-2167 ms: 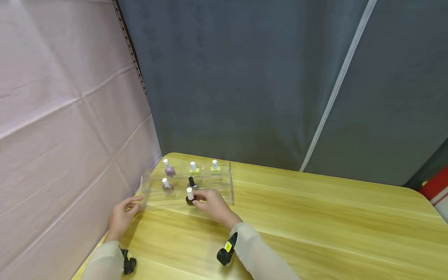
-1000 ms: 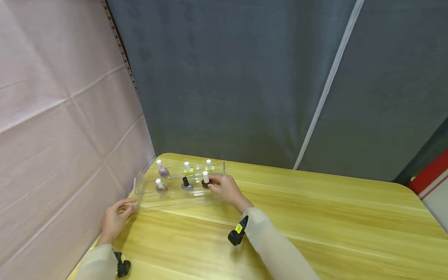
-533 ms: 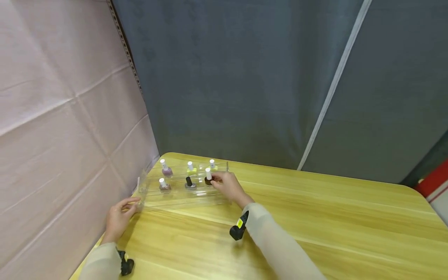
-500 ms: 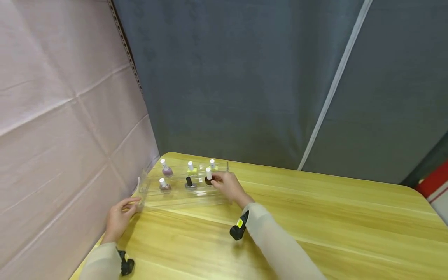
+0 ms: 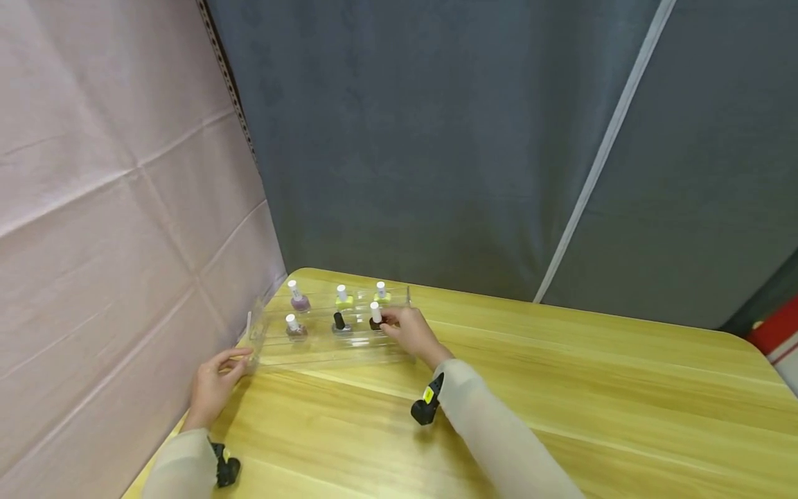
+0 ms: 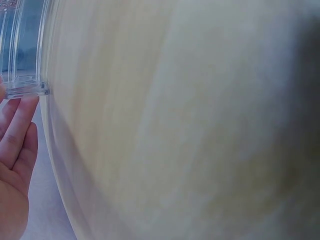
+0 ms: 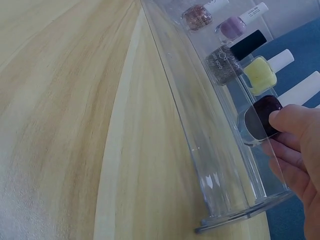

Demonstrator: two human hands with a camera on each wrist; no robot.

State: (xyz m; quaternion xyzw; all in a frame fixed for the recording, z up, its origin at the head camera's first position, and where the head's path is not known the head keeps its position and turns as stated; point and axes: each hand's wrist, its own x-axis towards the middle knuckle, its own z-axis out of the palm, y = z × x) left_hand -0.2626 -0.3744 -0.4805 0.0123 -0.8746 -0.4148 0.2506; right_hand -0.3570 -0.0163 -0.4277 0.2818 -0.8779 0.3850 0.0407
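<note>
In the head view, my right hand (image 5: 411, 331) pinches a dark nail polish bottle (image 5: 375, 323) with a white cap. The bottle stands at the right of the middle tier of a clear acrylic rack (image 5: 337, 357). Close up in the right wrist view, thumb and fingers grip the dark nail polish bottle (image 7: 260, 119) behind a transparent lip. My left hand (image 5: 215, 387) holds the rack's left end panel, its fingers fairly straight. The left wrist view shows the fingers (image 6: 21, 132) against that panel (image 6: 27, 90); the thumb is barely in view.
Beside the held bottle are a black-capped glitter bottle (image 5: 340, 326) and a brownish glitter one (image 5: 294, 328). A purple bottle (image 5: 300, 302) and two yellow ones (image 5: 344, 300) stand on the back tier. A pale wall covering (image 5: 125, 242) borders the wooden table (image 5: 561, 374) on the left.
My right hand has carried the dark bottle from the rack's front tier back and right to the middle tier, beside the black-capped bottle. The left hand has stayed at the rack's end.
</note>
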